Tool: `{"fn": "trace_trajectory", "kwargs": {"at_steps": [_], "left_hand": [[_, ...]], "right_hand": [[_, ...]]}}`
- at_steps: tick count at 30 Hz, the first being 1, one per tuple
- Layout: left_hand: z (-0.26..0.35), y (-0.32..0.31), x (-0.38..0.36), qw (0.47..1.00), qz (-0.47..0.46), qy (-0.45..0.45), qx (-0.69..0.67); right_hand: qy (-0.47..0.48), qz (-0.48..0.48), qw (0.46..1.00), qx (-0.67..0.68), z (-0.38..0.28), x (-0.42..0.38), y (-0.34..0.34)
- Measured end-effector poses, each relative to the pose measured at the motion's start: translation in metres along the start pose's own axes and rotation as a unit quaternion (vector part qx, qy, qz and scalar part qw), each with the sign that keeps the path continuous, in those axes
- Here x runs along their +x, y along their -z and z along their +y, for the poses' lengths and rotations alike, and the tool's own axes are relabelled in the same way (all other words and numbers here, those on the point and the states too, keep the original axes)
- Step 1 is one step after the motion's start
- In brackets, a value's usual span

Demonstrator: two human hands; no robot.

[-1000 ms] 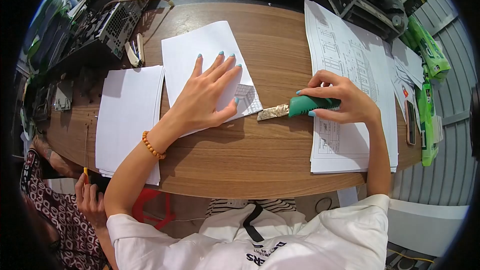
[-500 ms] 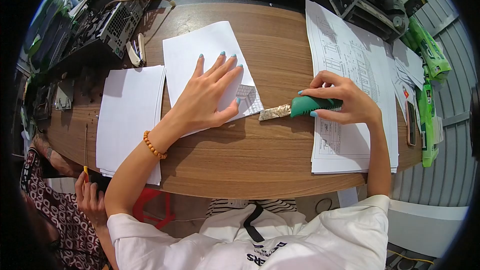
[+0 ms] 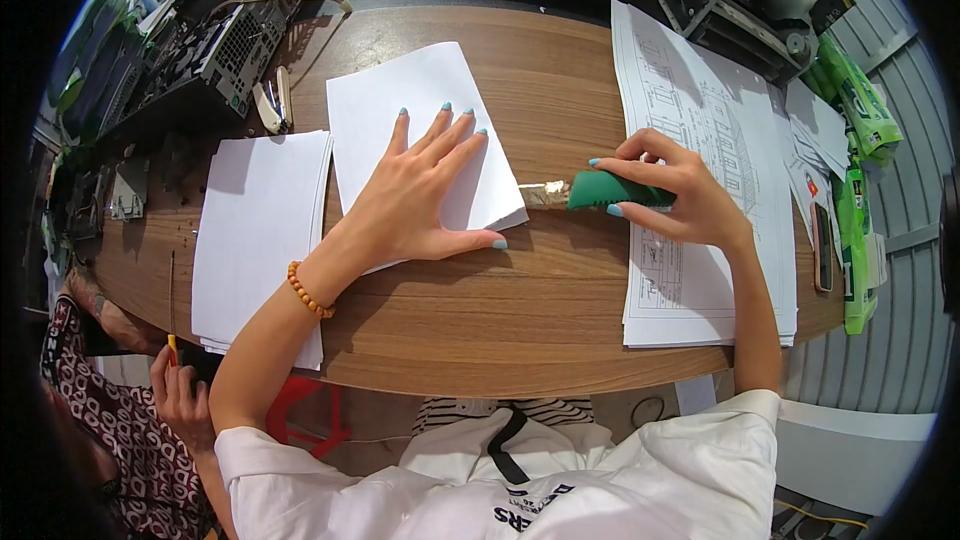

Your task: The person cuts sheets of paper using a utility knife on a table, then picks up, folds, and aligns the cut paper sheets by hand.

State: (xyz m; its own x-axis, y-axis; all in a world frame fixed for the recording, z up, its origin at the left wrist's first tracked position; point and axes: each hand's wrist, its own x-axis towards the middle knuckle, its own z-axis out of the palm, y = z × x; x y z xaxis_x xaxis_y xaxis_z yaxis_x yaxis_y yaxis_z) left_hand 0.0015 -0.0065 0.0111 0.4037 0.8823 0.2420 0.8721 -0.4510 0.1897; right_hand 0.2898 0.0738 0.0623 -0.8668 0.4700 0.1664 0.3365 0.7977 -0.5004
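Pressing folded white paper (image 3: 485, 182): left hand (image 3: 410, 190), fingers wide.
At the paper's edge, right hand (image 3: 692, 198) pinches green-handled knife (image 3: 605, 191); slipping might tear paper.

The bench (image 3: 450, 335) has a brown wood-grain top with a curved near edge; light leaves a pale sheen toward its far side. Grey ribbed panelling (image 3: 850, 370) stands on the right. Below, a red stool (image 3: 335, 415) sits on the floor (image 3: 382, 408).
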Motion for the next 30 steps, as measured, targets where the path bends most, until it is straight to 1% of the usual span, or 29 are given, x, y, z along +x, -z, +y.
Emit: {"fn": "trace_trajectory", "kwargs": {"at_steps": [3,5,6,8,10,11,13,14,17,19,20,22,23,25,30], "left_hand": [[-0.001,0.000,0.000,1.000,-0.004,0.000,0.010],[-0.002,0.000,0.000,1.000,-0.005,-0.001,0.018],[-0.001,0.001,0.000,1.000,0.007,-0.001,0.009],[0.002,0.004,0.001,1.000,0.021,-0.002,0.000],[0.004,0.010,0.002,0.998,0.006,0.006,-0.066],[0.004,0.009,0.002,0.998,0.006,0.008,-0.065],[0.001,0.005,0.002,0.989,0.051,0.019,-0.135],[0.001,0.004,0.001,0.990,0.050,0.020,-0.134],[0.002,0.000,0.002,0.990,0.062,0.027,-0.122],[0.002,-0.001,0.003,0.994,0.071,0.027,-0.080],[0.002,-0.002,0.003,0.994,0.070,0.027,-0.080],[0.003,-0.003,0.002,0.996,0.061,0.026,0.067],[0.003,-0.004,0.002,0.996,0.061,0.026,0.066],[0.002,-0.004,0.003,0.997,0.028,0.042,0.061],[0.002,-0.004,0.003,0.997,0.037,0.038,0.052]], "right_hand": [[-0.004,0.022,1.000,-0.005,0.002,0.002,-0.011],[-0.013,0.048,0.998,-0.037,0.000,0.004,-0.018],[-0.013,0.048,0.998,-0.038,-0.002,0.006,-0.022],[-0.022,0.101,0.991,-0.088,-0.007,0.011,-0.030],[-0.035,0.118,0.987,-0.103,-0.010,0.014,-0.038],[-0.048,0.135,0.983,-0.117,-0.011,0.016,-0.040],[-0.039,0.149,0.979,-0.131,-0.011,0.022,-0.043],[-0.034,0.164,0.975,-0.145,-0.011,0.025,-0.045],[-0.032,0.174,0.971,-0.164,-0.009,0.033,-0.047],[-0.031,0.171,0.973,-0.155,-0.007,0.032,-0.043],[-0.029,0.168,0.975,-0.146,-0.006,0.033,-0.043],[-0.017,0.172,0.974,-0.147,-0.004,0.036,-0.046],[-0.009,0.179,0.972,-0.149,-0.003,0.037,-0.047],[-0.011,0.179,0.971,-0.157,-0.005,0.042,-0.050],[-0.016,0.172,0.973,-0.156,0.000,0.040,-0.049]]}}
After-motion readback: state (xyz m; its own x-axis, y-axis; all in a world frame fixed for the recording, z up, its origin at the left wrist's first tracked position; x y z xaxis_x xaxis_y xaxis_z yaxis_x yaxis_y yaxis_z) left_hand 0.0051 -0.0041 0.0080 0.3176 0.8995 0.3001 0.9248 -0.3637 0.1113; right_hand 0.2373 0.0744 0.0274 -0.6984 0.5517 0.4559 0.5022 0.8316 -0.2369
